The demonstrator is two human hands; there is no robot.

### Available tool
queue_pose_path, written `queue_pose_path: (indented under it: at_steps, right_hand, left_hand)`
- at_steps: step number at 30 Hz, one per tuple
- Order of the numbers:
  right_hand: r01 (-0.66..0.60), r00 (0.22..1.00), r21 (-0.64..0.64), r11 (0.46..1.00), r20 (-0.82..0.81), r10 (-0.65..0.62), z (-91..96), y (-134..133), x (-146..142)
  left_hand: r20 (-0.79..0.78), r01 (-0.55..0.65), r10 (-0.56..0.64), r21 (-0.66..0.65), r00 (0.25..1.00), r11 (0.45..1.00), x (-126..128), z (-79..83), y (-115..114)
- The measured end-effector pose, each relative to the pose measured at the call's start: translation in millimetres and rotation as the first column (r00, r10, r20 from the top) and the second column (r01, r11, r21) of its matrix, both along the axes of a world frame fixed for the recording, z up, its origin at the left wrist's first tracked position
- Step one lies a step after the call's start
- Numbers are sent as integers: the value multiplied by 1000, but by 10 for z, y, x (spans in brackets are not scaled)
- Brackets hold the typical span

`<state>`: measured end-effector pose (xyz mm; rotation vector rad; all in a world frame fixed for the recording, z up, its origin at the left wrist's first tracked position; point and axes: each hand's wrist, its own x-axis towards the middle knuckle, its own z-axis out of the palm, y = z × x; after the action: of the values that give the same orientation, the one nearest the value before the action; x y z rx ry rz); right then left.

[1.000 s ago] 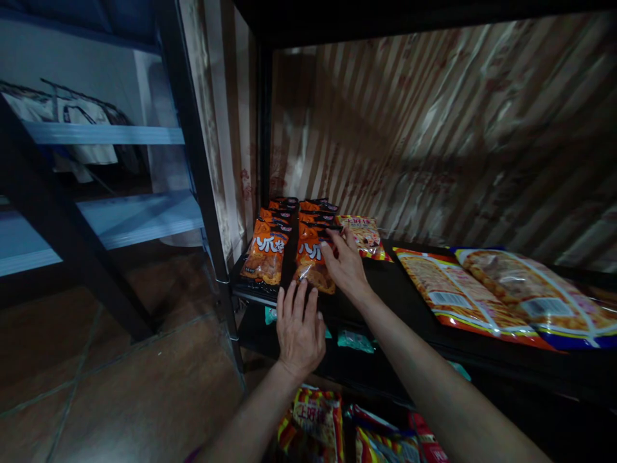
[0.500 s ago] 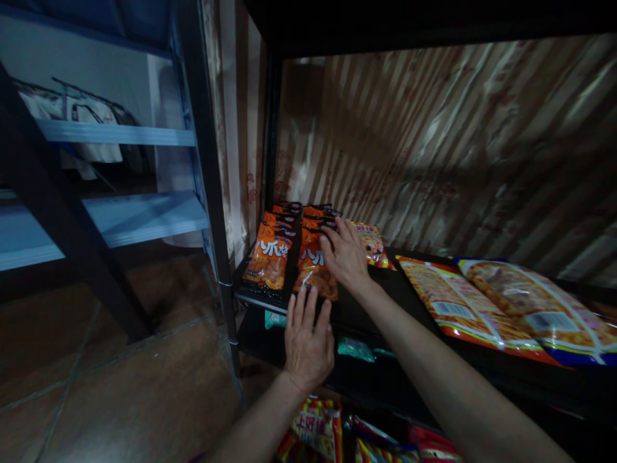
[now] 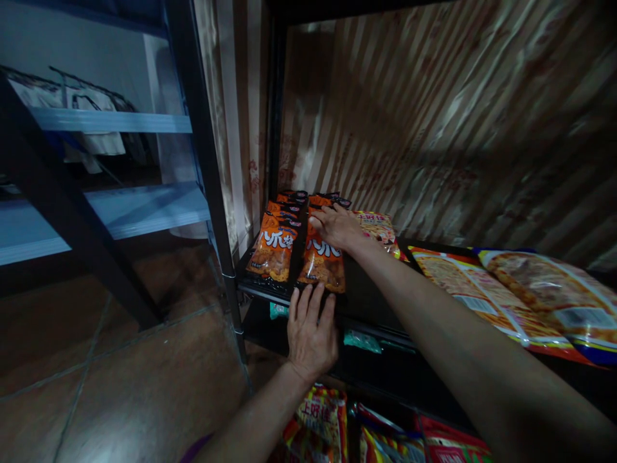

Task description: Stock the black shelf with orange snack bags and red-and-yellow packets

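Orange and black snack bags lie in two overlapping rows at the left end of a black shelf point(image 3: 371, 302). My right hand point(image 3: 337, 226) rests over the upper part of the front snack bag point(image 3: 322, 263) in the right row, fingers stretched toward the bags behind and covering part of them. At the near end of that same bag, my left hand point(image 3: 312, 328) has its fingers spread, the tips at the bag's lower edge and the shelf's front edge. The left row's front snack bag point(image 3: 272, 249) lies beside them, untouched.
Right of my right hand is a yellow and red snack bag point(image 3: 378, 228), then larger flat snack packs point(image 3: 475, 296). Green packets point(image 3: 362, 341) sit on the shelf below, with colourful bags point(image 3: 322, 415) lower down. A blue shelving rack point(image 3: 144, 206) stands at left.
My right hand has shifted left and farther back over the right row, its fingers lying flatter. My left hand stays at the bag's near end. The view has shifted slightly.
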<state>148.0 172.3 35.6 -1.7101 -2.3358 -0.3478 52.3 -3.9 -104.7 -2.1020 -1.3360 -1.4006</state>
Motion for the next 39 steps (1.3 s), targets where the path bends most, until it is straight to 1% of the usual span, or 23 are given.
queue_pose_path:
  at_steps: [4, 9, 14, 21, 25, 32, 39]
  right_hand:
    - [3, 1000, 2, 1000, -15, -3, -10, -25, -3]
    - [-19, 1000, 0, 1000, -16, 19, -14, -44, -10]
    - [11, 999, 12, 1000, -33, -11, -13, -64, -12]
    - [58, 995, -5, 998, -75, -58, -42, -24, -33]
    - [50, 995, -12, 999, -88, -51, -44, -36, -42]
    - [22, 994, 53, 998, -108, -16, -23, -110, -57]
    - [-45, 984, 161, 986, -163, 72, -44, -78, 6]
  left_hand:
    - [18, -12, 11, 14, 1000, 1000, -23, 3, -21]
    - [14, 3, -4, 27, 1000, 1000, -52, 1, -35]
    - [5, 8, -8, 28, 1000, 1000, -77, 1, -19]
    - [13, -4, 4, 5, 1000, 1000, -59, 12, -7]
    - [10, -18, 18, 19, 1000, 1000, -45, -16, 0]
    - [34, -17, 16, 22, 999, 1000, -39, -33, -25]
    - [23, -14, 13, 38, 1000, 999, -30, -25, -43]
